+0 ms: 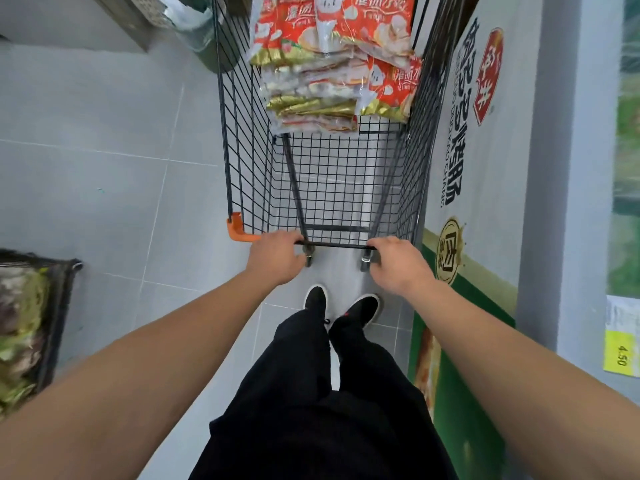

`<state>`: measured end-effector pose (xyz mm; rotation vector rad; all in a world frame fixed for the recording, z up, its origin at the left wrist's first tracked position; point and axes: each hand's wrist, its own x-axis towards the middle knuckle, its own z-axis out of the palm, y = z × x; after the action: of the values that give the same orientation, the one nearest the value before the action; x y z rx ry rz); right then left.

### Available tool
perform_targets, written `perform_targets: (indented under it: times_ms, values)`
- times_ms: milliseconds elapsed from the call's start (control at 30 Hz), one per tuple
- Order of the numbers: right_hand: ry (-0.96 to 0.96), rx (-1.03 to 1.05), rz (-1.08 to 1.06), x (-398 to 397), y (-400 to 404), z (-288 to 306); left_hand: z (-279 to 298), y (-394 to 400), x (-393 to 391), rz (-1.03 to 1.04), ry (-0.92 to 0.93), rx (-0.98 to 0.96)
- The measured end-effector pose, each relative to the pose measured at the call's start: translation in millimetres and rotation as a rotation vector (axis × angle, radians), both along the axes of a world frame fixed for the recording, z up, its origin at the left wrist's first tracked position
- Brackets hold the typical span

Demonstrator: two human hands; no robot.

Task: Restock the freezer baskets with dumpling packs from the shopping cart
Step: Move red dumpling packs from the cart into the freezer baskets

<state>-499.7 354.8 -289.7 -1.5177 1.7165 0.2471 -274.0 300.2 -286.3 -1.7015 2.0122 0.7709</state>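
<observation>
A person stands at the near end of a black wire shopping cart (pixel 332 188), both hands wrapped around its thin metal handle bar (pixel 334 244). The left hand (pixel 275 256) grips the bar beside an orange plastic corner cap (pixel 237 230); the right hand (pixel 398 261) grips it at the opposite end, fingers curled over the rail. The dumpling packs (pixel 332 64) lie heaped at the far end of the cart, straight ahead of both hands along the cart's long axis and well apart from them, with bare wire mesh between. The stack sits roughly midway between left and right, so neither hand looks clearly nearer; reaching it likely means letting go of the bar and leaning in or stepping round. The packs are glossy, crinkled plastic bags, red-orange with gold edges, flat and floppy, piled loosely on one another and leaning against the right wall of the cart. A chest freezer (pixel 485 168) with printed side panels runs close along the cart's right. Its baskets are not visible. Pale grey floor tiles (pixel 104 133) lie to the left, and a dark basket of bagged greens (pixel 31 323) sits at near left
</observation>
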Motion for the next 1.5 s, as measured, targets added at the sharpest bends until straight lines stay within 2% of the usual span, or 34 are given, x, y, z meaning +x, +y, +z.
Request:
perform_targets:
  times_ms: [233,533,767,967,1100,1200,1300,1400,1500]
  values:
    - [-0.026,0.07,0.024,-12,-33,7,10,-30,-11,0.077,0.006,0.135]
    - [-0.044,-0.064,-0.051,-24,-149,23,25,-145,-38,0.274,0.292,0.038]
    - [-0.099,-0.153,-0.278,-43,-274,28,38,-277,-67,0.345,0.421,-0.015]
    - [-0.145,-0.191,-0.472,-62,-372,4,20,-381,-95,0.526,0.508,-0.076]
    - [-0.128,-0.194,-0.596,-75,-409,-19,0,-430,-117,0.6,0.533,-0.146]
    - [-0.131,-0.215,-0.69,-82,-423,-29,-18,-454,-134,0.622,0.505,-0.105]
    - [-0.122,-0.24,-0.754,-90,-435,-41,-37,-470,-142,0.549,0.426,-0.121]
    - [-0.147,-0.277,-0.834,-95,-442,-49,-41,-468,-134,0.619,0.529,-0.086]
    - [-0.274,-0.194,-0.999,-92,-455,-53,-45,-458,-105,0.795,0.64,-0.016]
